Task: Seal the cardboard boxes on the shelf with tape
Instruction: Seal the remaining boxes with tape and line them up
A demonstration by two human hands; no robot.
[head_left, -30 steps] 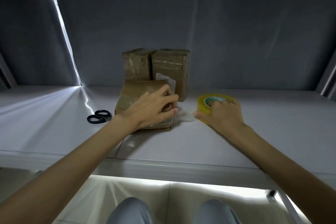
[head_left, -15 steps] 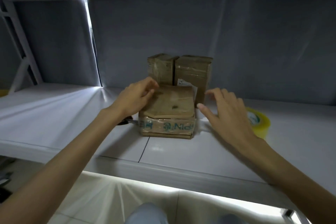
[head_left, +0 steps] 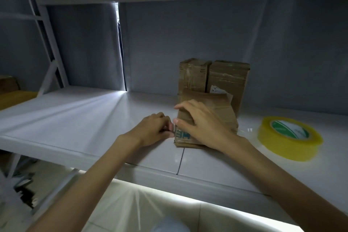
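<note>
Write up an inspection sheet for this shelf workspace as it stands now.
Surface: white shelf, with a seam in the panel near its front edge.
Job's things: front box lying flat with blue print on its near side; two upright boxes standing side by side behind it; yellow tape roll lying flat to the right, apart from the boxes.
Clutter: nothing seen on the shelf.
Hands: left hand, fingers curled, pinching at the front box's left near corner; what it pinches is too small to tell. Right hand rests on the front box, fingers over its left edge.
Cables: nothing seen.
Surroundings: grey back panel, upper shelf above, bright gap in the backing at left.
</note>
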